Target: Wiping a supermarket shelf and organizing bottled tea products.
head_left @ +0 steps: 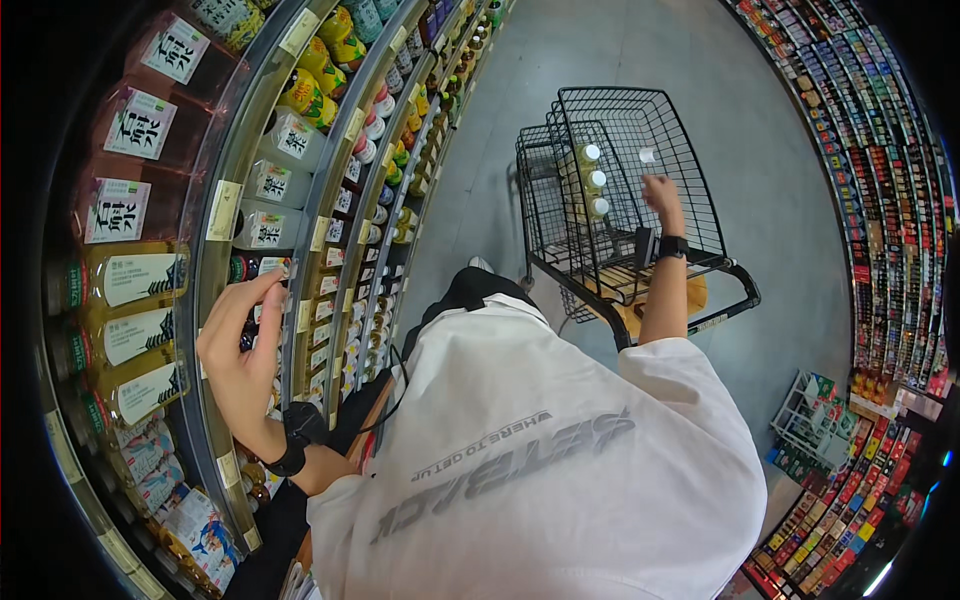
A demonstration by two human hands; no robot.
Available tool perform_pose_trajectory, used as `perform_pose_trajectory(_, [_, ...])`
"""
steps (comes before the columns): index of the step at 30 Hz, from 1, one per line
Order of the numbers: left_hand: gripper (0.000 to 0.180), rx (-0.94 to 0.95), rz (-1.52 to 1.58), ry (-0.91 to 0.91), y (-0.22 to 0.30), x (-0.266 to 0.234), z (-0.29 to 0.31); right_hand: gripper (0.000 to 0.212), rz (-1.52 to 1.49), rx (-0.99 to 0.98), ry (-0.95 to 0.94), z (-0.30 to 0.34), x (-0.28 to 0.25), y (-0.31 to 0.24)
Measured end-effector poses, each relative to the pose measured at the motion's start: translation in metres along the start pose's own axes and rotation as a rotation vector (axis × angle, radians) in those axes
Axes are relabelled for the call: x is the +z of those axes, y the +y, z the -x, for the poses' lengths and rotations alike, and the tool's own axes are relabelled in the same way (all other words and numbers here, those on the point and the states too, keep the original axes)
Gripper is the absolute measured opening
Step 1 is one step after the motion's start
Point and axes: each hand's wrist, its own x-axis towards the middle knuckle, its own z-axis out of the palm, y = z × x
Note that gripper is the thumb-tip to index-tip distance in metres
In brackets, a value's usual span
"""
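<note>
My left hand (243, 345) is raised at the drink shelf on the left. Its thumb and forefinger come together in a pinch near the shelf edge, beside a small dark bottle (240, 268); whatever lies between the fingertips is too small to make out. Over the black wire shopping cart (690, 150) my right hand (660, 194) is closed, knuckles up. A small white thing (647, 155) shows just past its fingers, and I cannot tell whether the hand holds it. Several white-capped bottles of yellowish drink (597, 180) stand in the cart, left of that hand.
Shelves on the left carry amber bottles (140, 335), pink bottles (137, 122) and yellow bottles (312, 95). Packed shelves (850, 130) curve along the right side. A white wire rack (812, 420) stands at lower right. Grey floor (480, 160) runs between the shelves and the cart.
</note>
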Motion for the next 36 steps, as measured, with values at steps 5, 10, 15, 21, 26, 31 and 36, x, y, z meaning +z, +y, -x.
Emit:
perform_pose_trajectory(5, [0.015,-0.112,-0.037,-0.013,-0.003,-0.005,0.015,0.046,0.167,0.217,-0.199,0.039,0.054,0.013])
perform_pose_trajectory(10, [0.015,-0.131,-0.047,-0.012,-0.013,-0.004,0.016,0.06,0.32,0.199,-0.183,0.017,0.094,0.058])
perform_pose_trajectory(15, [0.015,-0.153,-0.081,-0.003,-0.013,-0.013,0.026,0.053,0.513,-0.039,-0.083,0.015,0.111,0.059])
perform_pose_trajectory(21, [0.016,-0.222,-0.075,-0.011,-0.019,-0.015,0.031,0.062,0.514,-0.022,0.082,0.043,0.067,0.025])
perform_pose_trajectory(26, [0.015,-0.171,-0.048,-0.001,-0.02,-0.016,0.03,0.063,0.484,-0.153,0.363,0.076,0.031,-0.031])
perform_pose_trajectory(31, [0.013,-0.049,0.031,-0.022,-0.015,-0.014,0.025,0.052,0.273,-0.428,0.499,0.112,0.016,-0.096])
perform_pose_trajectory(36, [0.014,-0.033,0.051,-0.007,-0.013,-0.017,0.03,0.034,-0.036,-0.829,0.379,0.157,0.021,-0.162])
